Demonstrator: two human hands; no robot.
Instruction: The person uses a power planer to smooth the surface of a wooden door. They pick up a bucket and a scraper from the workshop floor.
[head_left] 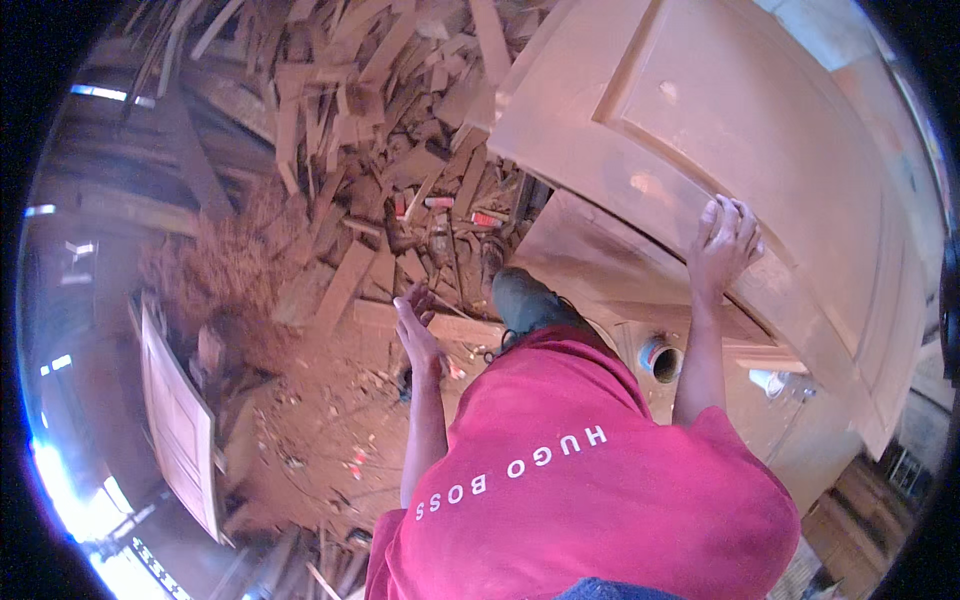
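A large wooden panel door (560, 120) lies flat at the right, with raised mouldings around its recessed panels. My right hand (725, 240) rests on its surface beside a moulding, fingers bent and drawn together. Whatever may be under those fingers is hidden. Away from the door, my left hand (418, 318) hangs in the air over the littered ground, its fingers apart and nothing in them.
Wood offcuts (340, 110) are heaped at the far side, next to a mound of sawdust (235, 245). Below the door's edge stands an open can (662, 360), with a white cup (768, 381) nearby. Another panelled board (180, 420) leans at the left.
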